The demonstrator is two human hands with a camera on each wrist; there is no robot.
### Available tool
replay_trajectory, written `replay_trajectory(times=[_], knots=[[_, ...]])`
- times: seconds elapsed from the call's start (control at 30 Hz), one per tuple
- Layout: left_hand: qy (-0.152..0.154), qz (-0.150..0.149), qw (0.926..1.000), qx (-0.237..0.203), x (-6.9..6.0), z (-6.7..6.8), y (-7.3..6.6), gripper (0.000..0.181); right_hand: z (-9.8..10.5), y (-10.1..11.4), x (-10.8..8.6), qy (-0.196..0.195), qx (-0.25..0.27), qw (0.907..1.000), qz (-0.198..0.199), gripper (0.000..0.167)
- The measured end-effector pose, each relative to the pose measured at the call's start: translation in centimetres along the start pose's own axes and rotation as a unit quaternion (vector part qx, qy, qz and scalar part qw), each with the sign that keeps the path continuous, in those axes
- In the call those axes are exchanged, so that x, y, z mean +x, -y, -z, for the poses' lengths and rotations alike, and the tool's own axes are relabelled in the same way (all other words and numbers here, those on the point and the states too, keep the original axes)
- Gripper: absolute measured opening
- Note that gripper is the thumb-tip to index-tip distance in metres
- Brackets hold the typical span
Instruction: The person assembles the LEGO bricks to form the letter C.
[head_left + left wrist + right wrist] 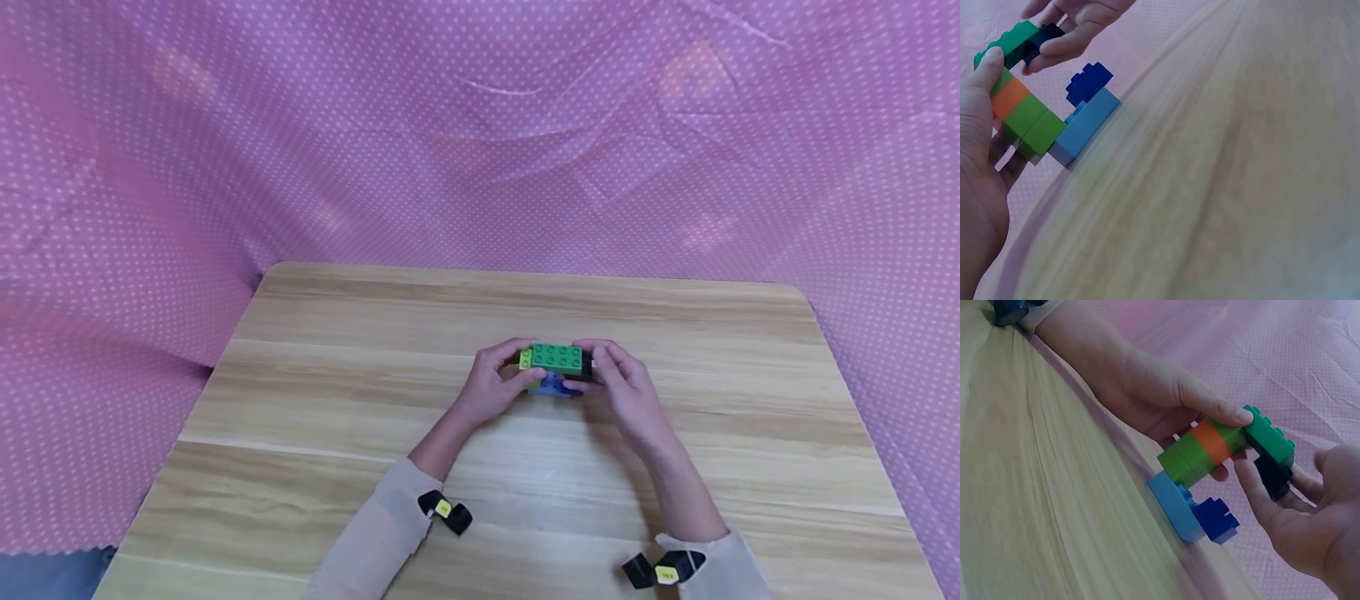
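A toy-brick structure stands on the table between both hands. Its base is a light blue brick (1088, 128), with a dark blue brick (1089, 83) on one end. On the other end rises a column of light green bricks (1188, 459) with an orange brick (1210, 442) among them. A bright green brick (557, 357) lies across the top. My left hand (491, 385) grips the column near its top, thumb against the upper bricks. Under the green brick's far end, a black brick (1270, 477) is pinched by fingers of my right hand (628, 398).
The wood-grain table (315, 417) extends around the hands. Pink dotted cloth (480, 150) hangs behind it and at both sides. A black band with a yellow tag (444, 507) sits on the left sleeve, and a similar band (666, 573) on the right.
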State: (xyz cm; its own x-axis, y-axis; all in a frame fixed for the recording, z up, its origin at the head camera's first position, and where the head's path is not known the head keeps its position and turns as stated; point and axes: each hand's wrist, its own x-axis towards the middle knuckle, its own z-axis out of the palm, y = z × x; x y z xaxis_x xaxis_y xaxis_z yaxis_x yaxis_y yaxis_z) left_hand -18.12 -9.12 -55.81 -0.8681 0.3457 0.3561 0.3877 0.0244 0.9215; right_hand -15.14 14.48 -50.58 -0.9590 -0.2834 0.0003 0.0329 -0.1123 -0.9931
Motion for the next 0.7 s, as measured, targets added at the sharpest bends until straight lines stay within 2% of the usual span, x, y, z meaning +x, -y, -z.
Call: replay_trajectory(times=[0.1, 0.2, 0.37, 0.47, 0.6, 0.7], knots=[[0.002, 0.006, 1.0000, 0.001, 0.0, 0.0, 0.1, 0.036, 0.4, 0.0, 0.1, 0.019, 0.003, 0.9997, 0.013, 0.063], [0.002, 0.011, 0.9999, 0.004, -0.1, 0.0, 0.2, 0.037, 0.5, -0.1, 0.1, 0.024, -0.003, 0.9995, 0.020, 0.066], [0.006, 0.030, 0.9995, 0.013, -0.2, 0.0, 0.5, 0.041, 0.8, -0.1, -0.1, -0.004, -0.025, 0.9994, 0.023, 0.062], [0.026, 0.039, 0.9984, 0.032, -0.3, 0.2, 0.8, 0.047, 1.0, -0.3, -0.1, -0.028, -0.037, 0.9983, 0.034, 0.055], [0.057, 0.017, 0.9961, 0.065, -0.2, 0.7, 1.4, 0.053, 1.6, -1.0, 0.0, -0.045, -0.062, 0.9949, 0.066, 0.045], [0.056, -0.012, 0.9950, 0.082, -0.3, 1.0, 1.7, 0.053, 1.9, -1.7, 0.1, -0.044, -0.089, 0.9913, 0.085, 0.038]])
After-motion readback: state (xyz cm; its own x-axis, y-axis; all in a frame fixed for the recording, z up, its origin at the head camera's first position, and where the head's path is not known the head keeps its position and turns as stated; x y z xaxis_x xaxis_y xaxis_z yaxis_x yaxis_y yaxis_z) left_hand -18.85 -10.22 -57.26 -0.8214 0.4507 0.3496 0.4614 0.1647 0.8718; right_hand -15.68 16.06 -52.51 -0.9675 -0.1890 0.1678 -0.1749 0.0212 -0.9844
